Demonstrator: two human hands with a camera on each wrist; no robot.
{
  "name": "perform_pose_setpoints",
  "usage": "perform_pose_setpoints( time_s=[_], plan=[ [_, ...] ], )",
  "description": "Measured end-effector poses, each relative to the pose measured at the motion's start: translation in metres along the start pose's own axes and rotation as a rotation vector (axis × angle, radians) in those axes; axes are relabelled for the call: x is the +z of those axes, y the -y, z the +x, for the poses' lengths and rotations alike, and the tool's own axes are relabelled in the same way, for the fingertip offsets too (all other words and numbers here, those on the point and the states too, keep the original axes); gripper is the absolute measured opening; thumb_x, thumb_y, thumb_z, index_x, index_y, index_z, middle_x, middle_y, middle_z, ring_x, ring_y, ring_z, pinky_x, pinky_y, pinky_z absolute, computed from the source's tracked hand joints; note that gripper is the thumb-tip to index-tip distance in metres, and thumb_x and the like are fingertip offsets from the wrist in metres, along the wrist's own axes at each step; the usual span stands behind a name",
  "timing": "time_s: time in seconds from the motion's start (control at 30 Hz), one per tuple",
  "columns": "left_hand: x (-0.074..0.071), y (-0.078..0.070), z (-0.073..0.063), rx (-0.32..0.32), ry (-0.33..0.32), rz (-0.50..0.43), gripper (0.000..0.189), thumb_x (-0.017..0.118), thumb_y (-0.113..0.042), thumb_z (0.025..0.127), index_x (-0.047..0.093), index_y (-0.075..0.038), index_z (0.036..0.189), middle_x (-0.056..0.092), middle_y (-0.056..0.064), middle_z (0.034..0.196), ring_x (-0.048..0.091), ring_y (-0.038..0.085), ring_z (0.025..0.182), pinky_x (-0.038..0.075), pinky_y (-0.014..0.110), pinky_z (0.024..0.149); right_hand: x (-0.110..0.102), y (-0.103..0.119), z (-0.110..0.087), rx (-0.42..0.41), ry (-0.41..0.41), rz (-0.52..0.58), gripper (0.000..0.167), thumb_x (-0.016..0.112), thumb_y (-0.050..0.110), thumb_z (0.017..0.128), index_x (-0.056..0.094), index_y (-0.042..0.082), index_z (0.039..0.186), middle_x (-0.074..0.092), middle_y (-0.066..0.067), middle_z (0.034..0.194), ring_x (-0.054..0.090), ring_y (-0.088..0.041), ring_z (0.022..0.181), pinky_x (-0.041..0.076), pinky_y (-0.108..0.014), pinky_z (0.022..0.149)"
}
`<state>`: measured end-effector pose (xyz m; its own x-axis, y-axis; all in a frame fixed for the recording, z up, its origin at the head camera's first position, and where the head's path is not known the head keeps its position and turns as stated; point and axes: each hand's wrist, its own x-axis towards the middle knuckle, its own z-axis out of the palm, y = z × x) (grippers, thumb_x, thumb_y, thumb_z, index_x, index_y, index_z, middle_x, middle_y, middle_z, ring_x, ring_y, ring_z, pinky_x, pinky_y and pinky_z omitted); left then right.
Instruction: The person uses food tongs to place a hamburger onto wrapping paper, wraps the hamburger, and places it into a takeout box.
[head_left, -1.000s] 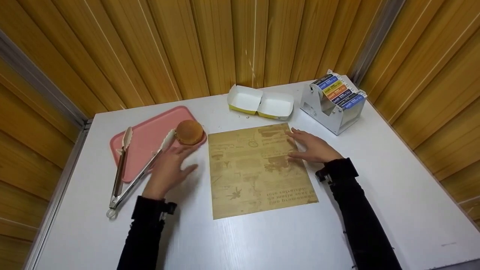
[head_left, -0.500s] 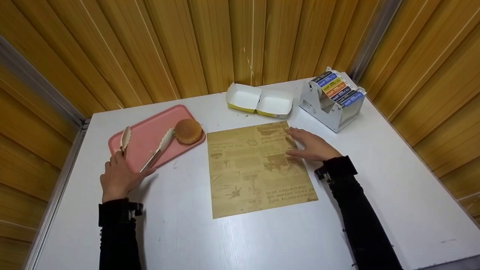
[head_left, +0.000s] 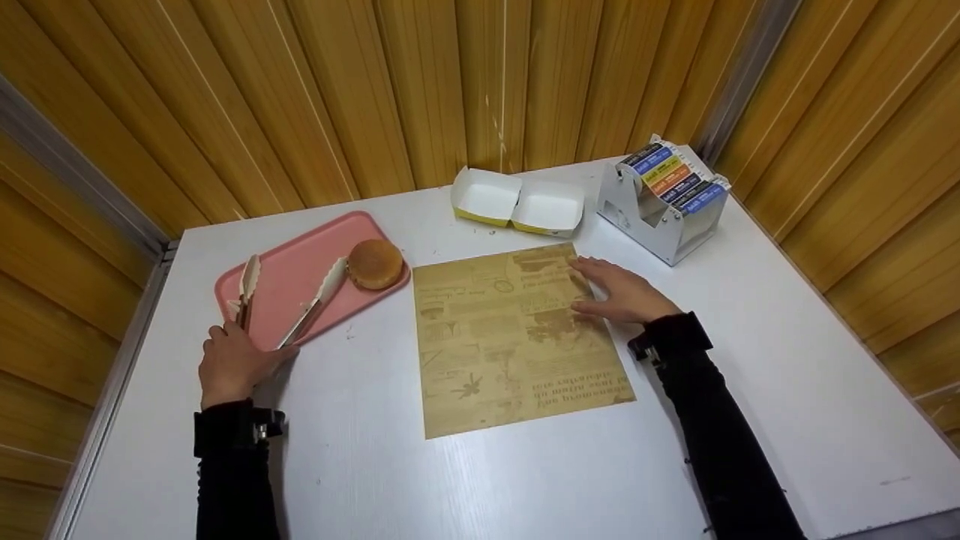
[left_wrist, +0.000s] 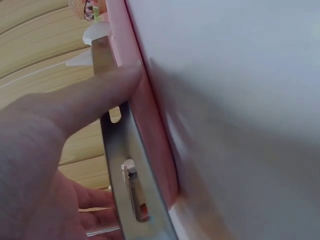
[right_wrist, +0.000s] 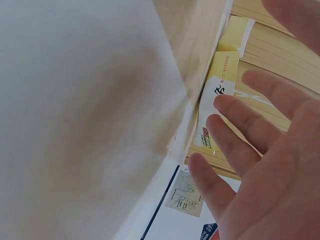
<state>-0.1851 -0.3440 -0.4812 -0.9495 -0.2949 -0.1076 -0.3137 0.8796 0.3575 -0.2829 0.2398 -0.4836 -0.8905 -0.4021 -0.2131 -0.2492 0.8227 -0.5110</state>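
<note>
My left hand (head_left: 234,366) is around a pair of metal tongs (head_left: 306,315) at the left of the table. The thumb lies along one tong arm (left_wrist: 120,150) and the fingers are at the other. Wide apart, the tongs' tips lie over a pink tray (head_left: 296,259). A burger (head_left: 375,264) sits at the tray's right end, beside one tip. My right hand (head_left: 628,292), fingers spread and loose, rests at the right edge of a flat sheet of printed brown wrapping paper (head_left: 499,337). In the right wrist view it holds nothing.
Behind the paper stands an opened yellow-and-white burger box (head_left: 517,204). A metal dispenser with several coloured label rolls (head_left: 667,195) is at the back right. Wood-patterned walls (head_left: 420,90) close off the back and sides of the white table (head_left: 360,465).
My left hand has moved left and down from beside the burger to the tongs and taken hold of them. The right hand stays at the paper's edge.
</note>
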Motion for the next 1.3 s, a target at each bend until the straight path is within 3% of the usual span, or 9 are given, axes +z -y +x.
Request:
perform_pose_setpoints(
  time_s=[0.23, 0.37, 0.5, 0.63, 0.8, 0.93, 1.07, 1.3],
  plan=[
    [-0.003, 0.008, 0.001, 0.019, 0.066, -0.019, 0.118, 0.076, -0.061, 0.084, 0.025, 0.03, 0.139, 0.04, 0.045, 0.125, 0.055, 0.051, 0.103, 0.055, 0.055, 0.077, 0.001, -0.001, -0.001, -0.043, -0.008, -0.014, 0.086, 0.068, 0.048, 0.097, 0.028, 0.014, 0.165, 0.025, -0.015, 0.171, 0.018, -0.039, 0.159, 0.018, -0.059, 0.127],
    [-0.006, 0.011, 0.001, 0.023, 0.09, -0.066, 0.115, 0.069, -0.061, 0.091, 0.02, 0.029, 0.142, 0.036, 0.048, 0.13, 0.056, 0.051, 0.102, 0.055, 0.055, 0.079, 0.0, -0.001, -0.001, -0.036, -0.006, -0.015, 0.086, 0.068, 0.049, 0.097, 0.028, 0.016, 0.165, 0.025, -0.016, 0.171, 0.019, -0.039, 0.159, 0.018, -0.06, 0.127],
    [-0.006, 0.011, 0.002, 0.007, 0.064, -0.122, 0.108, 0.066, -0.059, 0.093, 0.023, 0.026, 0.144, 0.046, 0.047, 0.129, 0.059, 0.051, 0.105, 0.056, 0.058, 0.083, 0.0, 0.0, -0.002, 0.0, 0.002, 0.0, 0.086, 0.069, 0.05, 0.097, 0.027, 0.02, 0.166, 0.024, -0.015, 0.171, 0.018, -0.038, 0.159, 0.018, -0.06, 0.126],
    [-0.007, 0.012, 0.004, 0.027, 0.026, -0.12, 0.096, 0.06, -0.056, 0.098, 0.034, 0.028, 0.136, 0.059, 0.042, 0.112, 0.066, 0.049, 0.095, 0.057, 0.056, 0.077, 0.0, 0.001, -0.001, 0.025, 0.01, 0.018, 0.086, 0.068, 0.051, 0.097, 0.026, 0.023, 0.166, 0.022, -0.015, 0.172, 0.017, -0.039, 0.159, 0.017, -0.062, 0.126],
    [-0.015, 0.007, 0.003, 0.063, -0.034, -0.149, 0.092, 0.052, -0.06, 0.101, 0.039, 0.025, 0.131, 0.06, 0.04, 0.109, 0.065, 0.053, 0.099, 0.054, 0.061, 0.083, 0.0, -0.001, -0.001, 0.02, 0.002, 0.015, 0.085, 0.068, 0.051, 0.097, 0.027, 0.022, 0.166, 0.023, -0.017, 0.171, 0.017, -0.04, 0.158, 0.016, -0.063, 0.126],
    [-0.02, -0.005, -0.001, 0.111, -0.075, -0.184, 0.083, 0.053, -0.063, 0.099, 0.047, 0.017, 0.123, 0.062, 0.031, 0.103, 0.065, 0.042, 0.087, 0.054, 0.049, 0.071, 0.0, -0.003, -0.002, 0.008, -0.002, 0.007, 0.084, 0.069, 0.049, 0.097, 0.028, 0.021, 0.165, 0.024, -0.018, 0.171, 0.019, -0.041, 0.158, 0.017, -0.063, 0.126],
    [-0.022, -0.017, -0.004, 0.135, -0.078, -0.194, 0.076, 0.055, -0.062, 0.099, 0.048, 0.011, 0.117, 0.06, 0.023, 0.095, 0.06, 0.032, 0.077, 0.046, 0.035, 0.06, -0.001, -0.002, -0.002, 0.0, -0.004, 0.009, 0.084, 0.069, 0.047, 0.097, 0.029, 0.019, 0.165, 0.025, -0.018, 0.17, 0.019, -0.041, 0.158, 0.018, -0.062, 0.126],
    [-0.023, -0.02, -0.005, 0.109, -0.057, -0.193, 0.08, 0.054, -0.066, 0.098, 0.046, 0.01, 0.12, 0.057, 0.021, 0.094, 0.059, 0.031, 0.077, 0.045, 0.033, 0.059, -0.002, -0.001, -0.003, -0.011, -0.002, 0.012, 0.082, 0.069, 0.045, 0.098, 0.03, 0.016, 0.164, 0.026, -0.019, 0.17, 0.02, -0.04, 0.158, 0.018, -0.061, 0.126]
  ],
)
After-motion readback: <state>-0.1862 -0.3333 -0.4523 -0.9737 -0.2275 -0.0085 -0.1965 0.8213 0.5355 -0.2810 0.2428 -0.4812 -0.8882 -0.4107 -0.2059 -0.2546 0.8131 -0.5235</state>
